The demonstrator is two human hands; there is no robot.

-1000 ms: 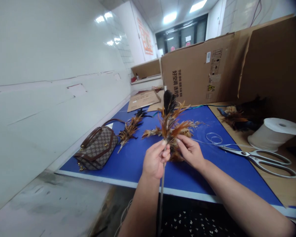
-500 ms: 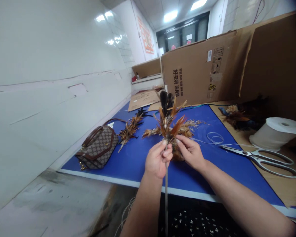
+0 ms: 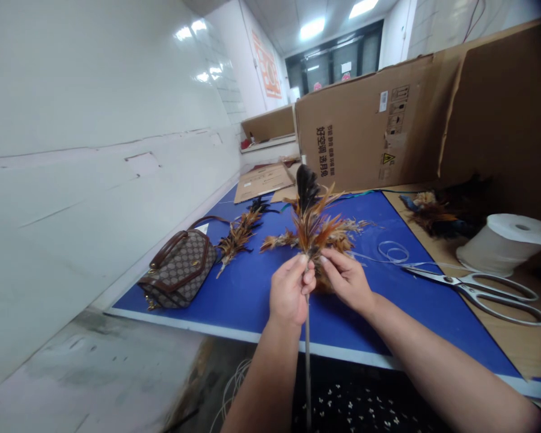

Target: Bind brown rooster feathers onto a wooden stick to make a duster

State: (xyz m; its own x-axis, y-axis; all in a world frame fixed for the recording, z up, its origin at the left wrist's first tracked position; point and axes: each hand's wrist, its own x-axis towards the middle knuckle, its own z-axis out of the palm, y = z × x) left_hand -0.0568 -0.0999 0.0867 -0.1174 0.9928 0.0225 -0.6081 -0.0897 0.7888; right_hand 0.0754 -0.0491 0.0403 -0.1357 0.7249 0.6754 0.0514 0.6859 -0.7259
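My left hand point(image 3: 291, 288) is closed round a thin stick point(image 3: 308, 355), held upright over the near part of the blue table. Brown and orange feathers point(image 3: 318, 225) with a black plume point(image 3: 307, 186) fan out from the stick's top, just above my left thumb. At the base of these feathers, my right hand point(image 3: 347, 279) pinches with thumb and forefinger; what lies between the fingertips is too small to make out. A clear plastic strip point(image 3: 379, 260) runs from the right side up to this hand. Loose brown feathers point(image 3: 340, 234) lie behind both hands.
A patterned handbag point(image 3: 178, 267) and a feather bunch point(image 3: 238, 234) lie left on the blue table point(image 3: 247, 300). Scissors point(image 3: 478, 291), a white spool point(image 3: 507, 243) and dark feathers point(image 3: 451, 210) lie right. A large cardboard box point(image 3: 356, 132) stands behind.
My left hand and the feathered stick have shifted slightly right, and the feathers have turned a little. My right fingers stay at the feathers' base.
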